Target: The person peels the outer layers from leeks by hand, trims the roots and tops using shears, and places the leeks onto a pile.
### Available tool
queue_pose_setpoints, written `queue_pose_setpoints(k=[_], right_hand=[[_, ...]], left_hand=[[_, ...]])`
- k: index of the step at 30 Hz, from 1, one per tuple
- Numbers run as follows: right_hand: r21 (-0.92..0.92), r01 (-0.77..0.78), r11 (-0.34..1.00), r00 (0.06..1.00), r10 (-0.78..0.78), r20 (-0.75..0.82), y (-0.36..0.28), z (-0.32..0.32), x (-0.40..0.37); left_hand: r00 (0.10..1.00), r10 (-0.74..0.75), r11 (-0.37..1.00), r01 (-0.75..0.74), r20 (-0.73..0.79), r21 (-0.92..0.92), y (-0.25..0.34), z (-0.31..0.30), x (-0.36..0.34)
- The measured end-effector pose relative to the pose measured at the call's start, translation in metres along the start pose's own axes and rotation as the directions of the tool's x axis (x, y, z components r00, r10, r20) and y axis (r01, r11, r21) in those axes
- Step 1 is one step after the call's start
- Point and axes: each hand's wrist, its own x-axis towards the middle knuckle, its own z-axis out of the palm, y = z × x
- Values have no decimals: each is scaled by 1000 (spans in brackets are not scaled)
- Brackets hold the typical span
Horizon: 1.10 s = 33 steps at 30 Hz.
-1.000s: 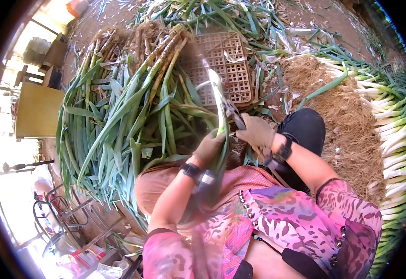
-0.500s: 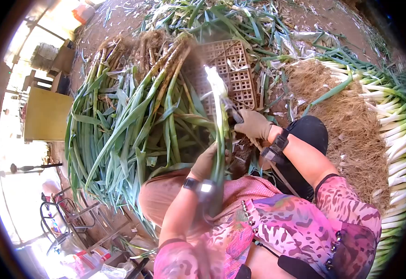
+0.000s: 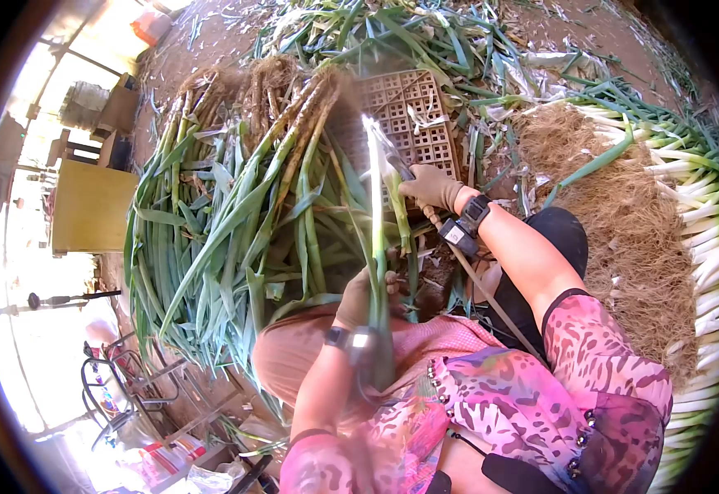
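My left hand (image 3: 356, 298), in a tan glove, is closed around the green lower part of a long green onion (image 3: 377, 198). Its white stem points up and away from me, and the bright tip is blurred. In my gloved right hand (image 3: 434, 188) is an air gun (image 3: 401, 168), its nozzle close beside the upper white stem. A hose (image 3: 491, 295) runs from under that hand down past my knee. Loosened outer leaf (image 3: 398, 202) hangs off the stem, just right of the white part. The fingertips of my left hand are partly hidden behind the leaves.
Untrimmed green onions with soil on their roots (image 3: 211, 206) lie heaped at my left. A plastic crate (image 3: 409, 99) sits ahead. To my right, cleaned onions (image 3: 709, 272) lie in a row, with their roots (image 3: 606, 239) inward. Peeled leaves (image 3: 458, 49) litter the ground beyond.
The onion has tilted more upright and shifted slightly left, and its outer leaf has separated from the white stem. My right hand has moved up and left with the air gun.
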Motion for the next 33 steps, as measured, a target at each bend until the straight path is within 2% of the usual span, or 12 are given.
queue_pose_setpoints(k=[6,11,12,14,15,18,20,23,27,28,31,33], right_hand=[[-244,110,964,948,-175,-265,24,4,-22],[-73,-28,997,968,9,-249,24,-4,-46],[-67,-65,996,970,47,-240,36,-1,-42],[-99,-93,991,969,68,-236,45,2,-40],[-132,-87,987,969,53,-241,46,5,-44],[-201,-101,974,979,62,-193,29,10,-71],[-247,-67,967,986,26,-167,28,20,-81],[-317,-52,947,987,0,-161,43,30,-80],[-275,-30,961,984,-20,-177,56,35,-75],[-246,-26,969,984,-19,-177,55,34,-74],[-134,3,991,982,-28,-185,52,31,-78],[-69,-58,996,989,47,-141,33,22,-103]], left_hand=[[999,8,905,10,-41,426,4,57,-10],[977,190,547,-20,-100,837,8,49,42],[929,369,235,-63,-29,970,9,24,64],[769,619,-533,266,156,803,24,47,71],[737,618,-613,233,274,755,43,64,68],[457,789,-614,544,412,573,103,66,69],[474,873,-464,736,113,493,149,32,75],[495,865,-472,737,89,484,171,10,85],[584,805,-205,440,-105,874,135,67,86],[710,663,114,219,-238,969,115,93,80],[743,663,30,101,-96,994,62,41,124],[787,617,225,-166,-8,960,32,24,127]])
